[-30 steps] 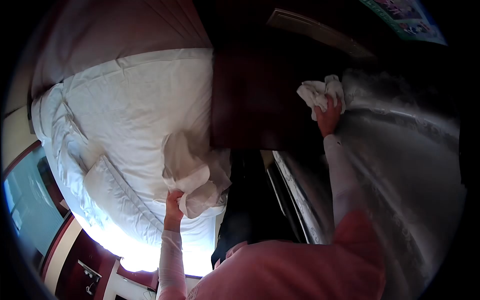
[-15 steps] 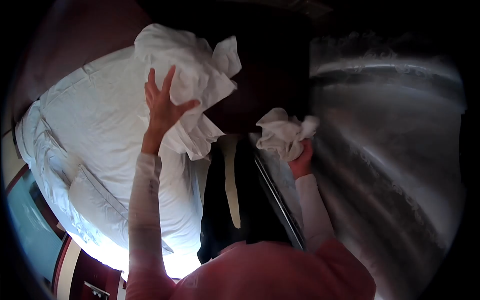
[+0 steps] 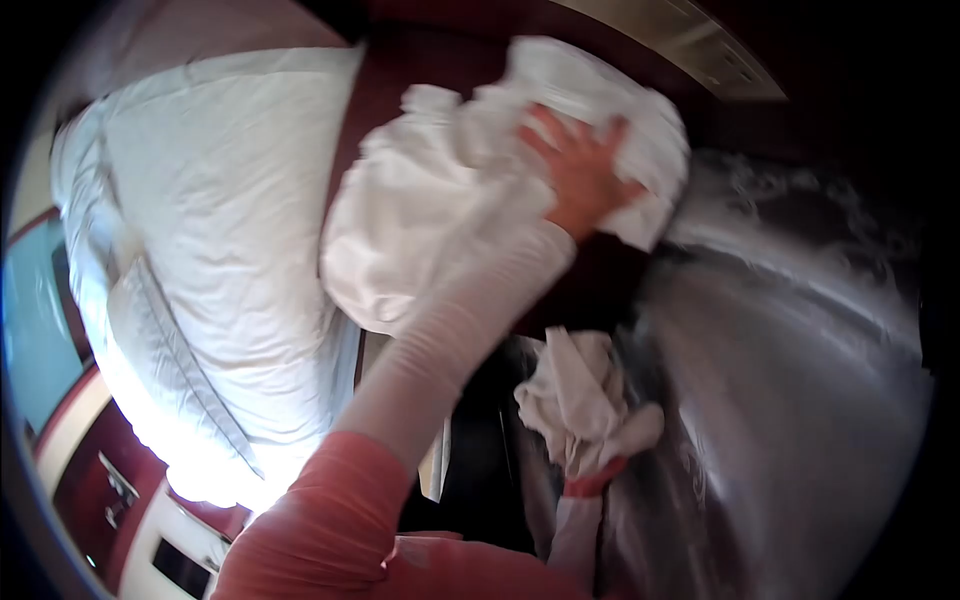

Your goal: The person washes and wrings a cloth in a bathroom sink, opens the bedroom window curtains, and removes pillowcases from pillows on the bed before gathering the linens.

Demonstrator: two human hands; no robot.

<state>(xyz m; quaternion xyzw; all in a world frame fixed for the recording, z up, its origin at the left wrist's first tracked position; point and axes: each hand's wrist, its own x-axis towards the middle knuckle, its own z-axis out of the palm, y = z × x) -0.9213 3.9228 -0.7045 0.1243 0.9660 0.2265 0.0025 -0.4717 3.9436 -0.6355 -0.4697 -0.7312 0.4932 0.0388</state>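
Note:
My left hand (image 3: pixel 583 172) reaches across to the upper middle, fingers spread over a crumpled white cloth (image 3: pixel 425 205) that lies on a dark red surface (image 3: pixel 385 75). Whether the palm presses on the cloth or hovers just above it is hard to tell. Low on the right, close to my body, my right hand (image 3: pixel 592 478) is closed on a smaller bunched white cloth (image 3: pixel 575 395), which covers most of its fingers.
A bed with a wrinkled white cover (image 3: pixel 215 170) and a white pillow (image 3: pixel 165 340) fills the left. On the right lies a shiny grey patterned fabric (image 3: pixel 780 370). A metallic panel (image 3: pixel 700 45) is at the top right.
The large white cloth has shifted right, off the bed onto the dark red surface. My left hand has moved right with fingers spread. My right hand has come lower, still with its cloth.

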